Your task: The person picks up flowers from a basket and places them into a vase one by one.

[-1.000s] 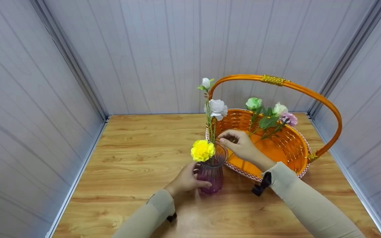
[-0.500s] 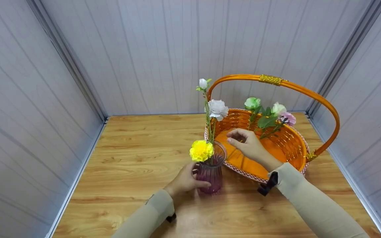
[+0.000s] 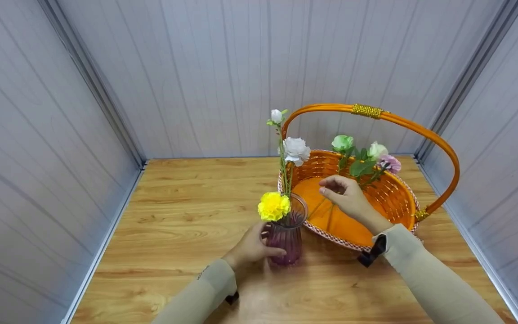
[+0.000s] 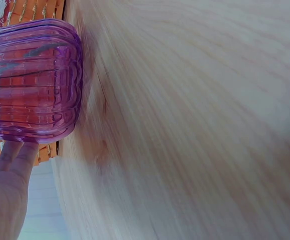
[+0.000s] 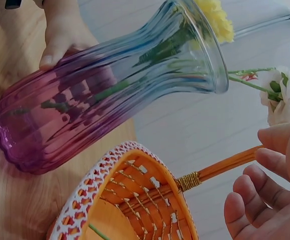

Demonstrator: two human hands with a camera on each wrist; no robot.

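Note:
A ribbed glass vase (image 3: 287, 245), purple at the base and clear toward its rim, stands upright on the table. My left hand (image 3: 252, 246) grips its lower side; in the right wrist view the thumb lies along the glass. Out of the vase rise a yellow flower (image 3: 274, 206) leaning over the rim, a taller white flower (image 3: 296, 150) and a white bud (image 3: 276, 116). My right hand (image 3: 349, 200) hovers over the orange basket (image 3: 344, 230), fingers loosely curled with nothing in them, as the right wrist view (image 5: 265, 200) also shows.
The basket's tall arched handle (image 3: 452, 166) rises at the right. Against its back rim lean a green flower (image 3: 343, 142), a cream flower (image 3: 377, 150) and a pink flower (image 3: 390, 163), with stems inside. Panelled walls (image 3: 218, 81) enclose the wooden table (image 3: 187, 207).
My right hand has moved right, away from the vase rim to above the basket. The left hand stays on the vase, and the flowers in it keep their places.

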